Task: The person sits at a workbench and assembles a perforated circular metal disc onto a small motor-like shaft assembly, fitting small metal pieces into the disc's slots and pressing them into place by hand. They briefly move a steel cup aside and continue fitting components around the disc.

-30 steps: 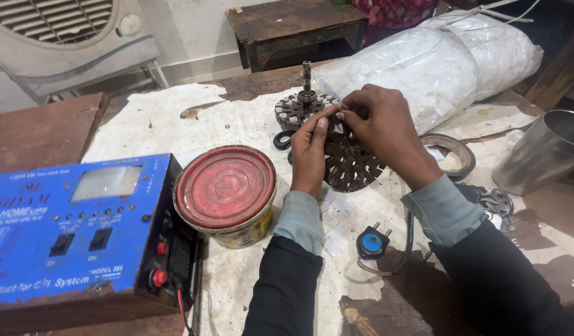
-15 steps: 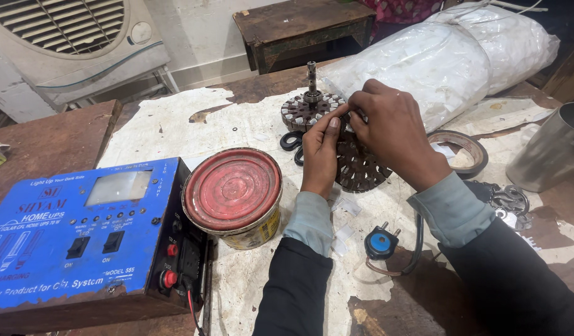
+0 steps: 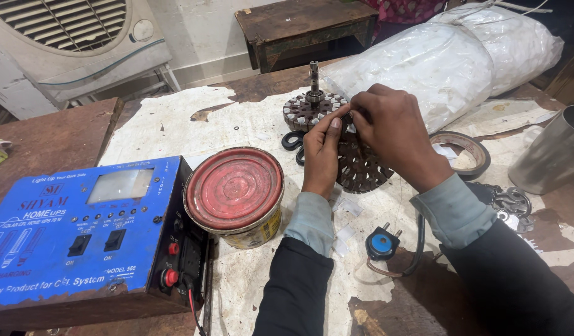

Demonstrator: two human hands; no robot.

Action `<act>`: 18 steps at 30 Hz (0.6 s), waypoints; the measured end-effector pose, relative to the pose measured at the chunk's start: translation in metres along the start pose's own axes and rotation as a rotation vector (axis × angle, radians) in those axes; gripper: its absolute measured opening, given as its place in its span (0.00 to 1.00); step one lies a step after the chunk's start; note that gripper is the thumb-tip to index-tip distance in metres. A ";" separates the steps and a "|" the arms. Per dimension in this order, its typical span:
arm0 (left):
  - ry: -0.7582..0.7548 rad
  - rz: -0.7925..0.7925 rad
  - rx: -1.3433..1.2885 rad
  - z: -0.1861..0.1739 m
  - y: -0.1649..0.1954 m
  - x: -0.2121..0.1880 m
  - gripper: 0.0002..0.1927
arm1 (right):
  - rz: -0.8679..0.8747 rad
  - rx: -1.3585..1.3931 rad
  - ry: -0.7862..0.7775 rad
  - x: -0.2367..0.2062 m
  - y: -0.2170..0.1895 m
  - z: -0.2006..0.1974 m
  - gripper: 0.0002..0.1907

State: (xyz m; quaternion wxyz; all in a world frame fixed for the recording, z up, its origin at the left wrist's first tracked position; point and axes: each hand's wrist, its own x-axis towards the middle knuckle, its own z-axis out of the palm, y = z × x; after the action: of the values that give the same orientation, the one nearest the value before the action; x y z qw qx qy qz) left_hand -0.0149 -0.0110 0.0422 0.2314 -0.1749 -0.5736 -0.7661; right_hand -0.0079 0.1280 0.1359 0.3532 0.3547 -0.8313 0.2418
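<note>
Blue power box (image 3: 81,230) sat far left w/ red-lidded tin (image 3: 235,193) beside it. Your left hand (image 3: 321,155) lay on the slotted stator disc (image 3: 362,168) at table centre, fingertips pinching something tiny at its rim w/ your right hand (image 3: 393,134). Blue plug (image 3: 382,244) lay near your right sleeve.

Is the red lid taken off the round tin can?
No, the red lid sits closed on top of the tin can, which stands left of the left hand.
</note>
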 end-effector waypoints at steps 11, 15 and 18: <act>-0.004 -0.024 -0.058 0.001 -0.003 0.000 0.18 | -0.034 0.103 -0.117 0.007 0.004 -0.014 0.08; 0.006 -0.012 -0.035 0.003 -0.002 0.000 0.19 | 0.032 0.177 -0.167 0.006 0.007 -0.019 0.12; -0.003 0.000 -0.003 0.003 -0.001 0.000 0.19 | 0.067 0.159 -0.152 0.005 0.008 -0.018 0.11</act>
State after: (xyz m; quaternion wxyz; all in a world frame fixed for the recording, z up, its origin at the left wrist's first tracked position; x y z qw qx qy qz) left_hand -0.0150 -0.0079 0.0423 0.2301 -0.1764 -0.5728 -0.7667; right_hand -0.0093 0.1422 0.1500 0.2516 0.3707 -0.8453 0.2911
